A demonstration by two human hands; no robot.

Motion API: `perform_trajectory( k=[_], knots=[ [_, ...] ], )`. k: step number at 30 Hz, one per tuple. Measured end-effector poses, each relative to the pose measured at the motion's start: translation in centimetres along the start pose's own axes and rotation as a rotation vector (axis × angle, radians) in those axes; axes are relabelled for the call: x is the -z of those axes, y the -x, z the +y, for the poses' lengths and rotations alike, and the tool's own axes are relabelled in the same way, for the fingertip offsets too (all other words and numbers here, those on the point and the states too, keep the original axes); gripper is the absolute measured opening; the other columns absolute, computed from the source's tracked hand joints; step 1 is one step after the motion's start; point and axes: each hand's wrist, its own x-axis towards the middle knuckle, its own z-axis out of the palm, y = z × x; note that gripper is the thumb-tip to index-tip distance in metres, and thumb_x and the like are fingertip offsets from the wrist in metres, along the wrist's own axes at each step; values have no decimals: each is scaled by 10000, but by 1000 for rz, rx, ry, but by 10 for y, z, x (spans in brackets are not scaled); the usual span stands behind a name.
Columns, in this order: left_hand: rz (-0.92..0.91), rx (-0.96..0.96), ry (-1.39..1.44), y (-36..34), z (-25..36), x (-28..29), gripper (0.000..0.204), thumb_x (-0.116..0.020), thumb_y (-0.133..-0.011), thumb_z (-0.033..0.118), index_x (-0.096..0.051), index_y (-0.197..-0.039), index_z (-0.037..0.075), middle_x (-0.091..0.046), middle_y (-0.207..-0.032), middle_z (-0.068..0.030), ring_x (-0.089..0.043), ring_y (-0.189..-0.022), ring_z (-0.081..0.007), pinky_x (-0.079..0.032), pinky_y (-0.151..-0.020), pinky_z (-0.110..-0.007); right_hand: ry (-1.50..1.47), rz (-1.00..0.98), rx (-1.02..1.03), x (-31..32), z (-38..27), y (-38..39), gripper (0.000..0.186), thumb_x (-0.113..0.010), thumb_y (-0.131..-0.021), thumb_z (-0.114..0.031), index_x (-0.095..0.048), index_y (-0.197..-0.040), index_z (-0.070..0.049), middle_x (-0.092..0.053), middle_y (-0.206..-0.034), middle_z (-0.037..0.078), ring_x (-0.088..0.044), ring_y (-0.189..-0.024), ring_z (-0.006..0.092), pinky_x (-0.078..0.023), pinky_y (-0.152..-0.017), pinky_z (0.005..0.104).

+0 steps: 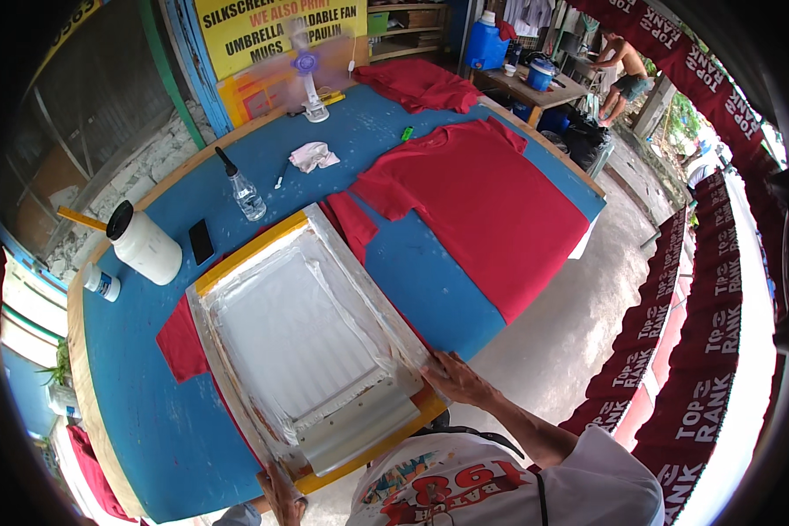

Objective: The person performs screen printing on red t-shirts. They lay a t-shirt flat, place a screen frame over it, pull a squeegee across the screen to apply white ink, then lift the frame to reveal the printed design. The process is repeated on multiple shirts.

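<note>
A silkscreen frame (pixel 200 337) with a white, ink-smeared mesh (pixel 298 324) lies tilted over a red T-shirt (pixel 182 346), hiding most of it. Yellow strips mark the frame's two short ends. Across its near end is a wide grey metallic bar (pixel 364 437); whether it is loose I cannot tell. My right hand (pixel 456 380) grips the frame's right side near the close corner. At the near left corner, my left hand (pixel 280 495) holds the edge, its fingers partly hidden. Another red T-shirt (pixel 491 210) is spread flat to the right.
On the blue table (pixel 131 421) stand a white tub (pixel 149 250) with a yellow handle sticking out, a small white bottle (pixel 103 283), a phone (pixel 202 242), a clear spray bottle (pixel 247 197), a crumpled cloth (pixel 313 157) and a fan (pixel 313 103). A person (pixel 624 70) is far right.
</note>
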Motion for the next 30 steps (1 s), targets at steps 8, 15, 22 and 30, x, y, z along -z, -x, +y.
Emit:
perform_trajectory(
  k=[8, 15, 22, 30],
  knots=[
    [20, -119, -76, -9, 43, 24, 642, -537, -1116, 595, -599, -1335, -5, -680, -1261, -177, -659, -1110, -275, -539, -936, -410, -343, 154, -267, 30, -43, -13, 390, -553, -1171, -316, -703, -1278, 27, -743, -1051, 251, -718, -987, 335, -559, -941, 420],
    [146, -62, 74, 15, 72, 14, 542, -595, -1119, 474, -618, -1379, -2, -709, -1225, -166, -678, -1028, -256, -559, -833, -402, -394, 123, -291, 71, -57, -31, 420, -557, -1170, -336, -718, -1284, 35, -761, -1126, 252, -710, -1012, 302, -546, -969, 400],
    [128, 129, 943, 81, 103, -44, 462, -652, -1122, 352, -637, -1423, 2, -739, -1189, -156, -697, -947, -236, -579, -729, -394, -638, 142, -253, 133, 0, -20, 459, -542, -1176, -354, -709, -1314, 51, -763, -1059, 118, -639, -1007, 170, -525, -943, 340],
    [124, -302, -243, 193, 164, -251, 745, -370, -1166, 625, -661, -1210, -59, -631, -954, -98, -528, -882, -238, -478, -828, -408, -648, 236, -288, 278, 139, 52, 463, -555, -1175, -368, -723, -1216, 61, -713, -966, 39, -570, -924, 110, -511, -855, 313]
  ],
)
